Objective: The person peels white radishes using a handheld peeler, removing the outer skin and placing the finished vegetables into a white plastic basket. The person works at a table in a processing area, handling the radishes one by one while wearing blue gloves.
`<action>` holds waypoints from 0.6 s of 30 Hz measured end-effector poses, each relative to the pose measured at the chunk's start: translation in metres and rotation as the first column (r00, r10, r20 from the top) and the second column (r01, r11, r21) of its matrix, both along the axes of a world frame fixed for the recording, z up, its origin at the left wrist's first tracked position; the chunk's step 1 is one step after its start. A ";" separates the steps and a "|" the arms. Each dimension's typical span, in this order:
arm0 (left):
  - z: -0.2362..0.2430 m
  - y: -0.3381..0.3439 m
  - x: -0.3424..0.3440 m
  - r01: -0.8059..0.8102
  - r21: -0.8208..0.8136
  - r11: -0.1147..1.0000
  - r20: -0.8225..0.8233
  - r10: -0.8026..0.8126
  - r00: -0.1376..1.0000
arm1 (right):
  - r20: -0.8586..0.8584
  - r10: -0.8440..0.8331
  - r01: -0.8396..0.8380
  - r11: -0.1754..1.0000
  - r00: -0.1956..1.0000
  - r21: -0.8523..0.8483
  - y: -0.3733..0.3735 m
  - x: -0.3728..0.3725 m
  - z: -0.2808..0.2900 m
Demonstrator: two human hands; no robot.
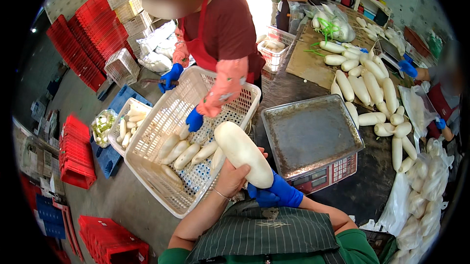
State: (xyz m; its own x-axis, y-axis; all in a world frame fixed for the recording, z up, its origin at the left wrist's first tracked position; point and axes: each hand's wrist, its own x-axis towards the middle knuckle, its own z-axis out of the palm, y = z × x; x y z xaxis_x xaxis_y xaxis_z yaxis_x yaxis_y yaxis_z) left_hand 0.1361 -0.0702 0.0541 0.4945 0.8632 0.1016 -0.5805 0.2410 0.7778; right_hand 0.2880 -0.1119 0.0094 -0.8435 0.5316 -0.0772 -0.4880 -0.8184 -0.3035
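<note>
A large white radish (242, 152) is held up at a slant over the near right corner of a big white plastic crate (147, 176). Bare and closed round its lower half is my left hand (234, 178), thumb in front and fingertips showing on the far side. My right hand (274, 193), in a blue glove, is curled at the radish's lower end; some of its fingers are hidden. Several smaller white radishes (186, 155) lie on the crate's bottom. Across the crate, a co-worker's gloved hand (195, 120) reaches down to them, while their other glove (171, 77) grips a tool near the rim.
To my right is a scale with a metal tray (313, 134). Beyond it, many radishes (369, 85) cover the dark table, beside bagged ones (421, 190). Red crates (78, 154) stand on the floor at left, near a blue pallet (105, 158). Other people work farther back and at right.
</note>
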 end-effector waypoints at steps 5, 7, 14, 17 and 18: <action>-0.008 0.002 -0.007 -0.143 -0.034 0.989 -0.221 0.132 0.966 | 0.542 -0.514 0.349 0.855 0.664 0.383 -0.009 -0.010 0.025; -0.015 0.004 -0.001 -0.281 0.032 0.959 -0.369 0.273 0.889 | 0.415 -0.850 0.300 0.508 0.323 0.807 -0.003 -0.026 0.016; 0.017 0.040 0.007 -0.197 -0.275 0.941 0.006 0.207 0.978 | 0.636 -0.421 0.297 0.907 0.647 0.299 -0.013 -0.012 0.046; 0.022 0.068 0.009 0.080 -0.260 0.962 0.228 -0.020 0.974 | 0.434 -0.648 0.442 0.753 0.625 0.487 -0.021 -0.018 0.023; 0.021 0.070 0.016 0.107 -0.300 0.948 0.239 -0.034 0.971 | 0.394 -0.766 0.392 0.612 0.507 0.686 -0.023 -0.018 0.015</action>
State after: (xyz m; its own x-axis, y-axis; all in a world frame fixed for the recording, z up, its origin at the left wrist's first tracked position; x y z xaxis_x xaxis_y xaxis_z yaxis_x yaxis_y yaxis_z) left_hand 0.1523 -0.0006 0.0751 0.5505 0.8335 -0.0475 -0.7054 0.4948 0.5074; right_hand 0.2699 -0.1354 0.0248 -0.1600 0.9870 -0.0147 -0.3355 -0.0684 -0.9396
